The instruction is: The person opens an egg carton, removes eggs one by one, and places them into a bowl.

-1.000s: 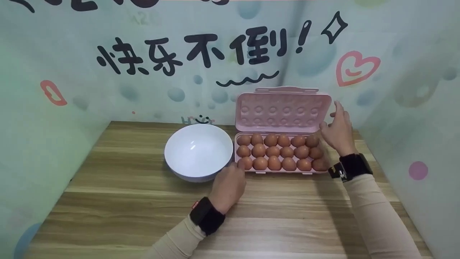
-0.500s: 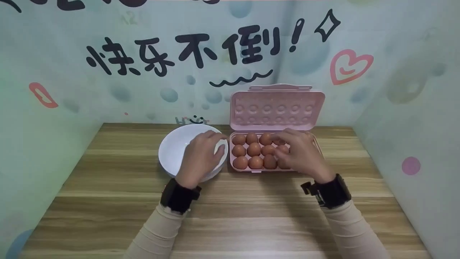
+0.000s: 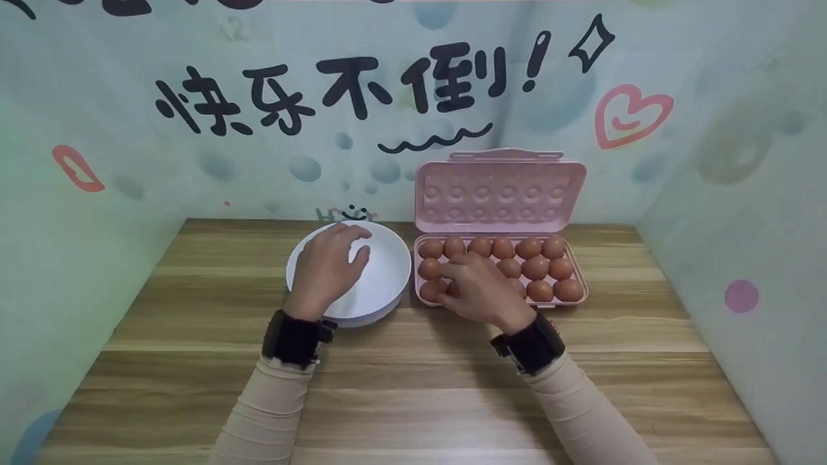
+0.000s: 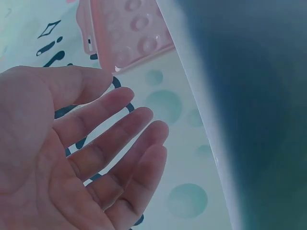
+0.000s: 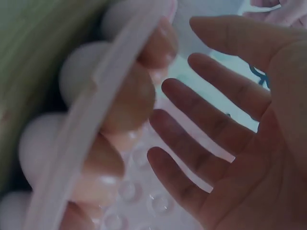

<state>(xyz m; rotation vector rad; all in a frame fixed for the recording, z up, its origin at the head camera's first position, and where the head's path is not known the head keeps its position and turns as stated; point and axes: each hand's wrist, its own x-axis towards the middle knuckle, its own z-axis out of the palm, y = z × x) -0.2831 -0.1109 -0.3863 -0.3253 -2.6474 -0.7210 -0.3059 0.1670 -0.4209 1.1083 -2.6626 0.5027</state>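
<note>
- Since a second ago both hands have travelled leftward: my bare left hand (image 3: pixel 326 268) from the front left corner of the pink rectangular plastic egg carton (image 3: pixel 577 261), my bare right hand (image 3: pixel 481 287) from the right of the carton's raised lid.
- Farthest left of the carton, my left hand hangs over the round, glossy white bowl (image 3: pixel 381 278). Its fingers are gently bent with gaps between them, the thumb lies close to the index finger, and I pinch nothing; whether any part of the hand brushes the bowl I cannot tell.
- That bowl stands on the brown wood-grain tabletop (image 3: pixel 387 387), just left of the carton; I cannot tell whether the two touch.
- Over the left and middle of the carton's front is my right hand. I hold its fingers spread, with nothing gripped, and in the right wrist view they are apart from the eggs.
- Smooth brown eggs (image 3: pixel 535 267) sit upright in three rows inside the carton, some hidden beneath my right hand.
- Hinged along the carton's back edge, the pink dimpled plastic lid (image 3: pixel 501 197) stands open, leaning slightly back, its hollow side facing me.
</note>
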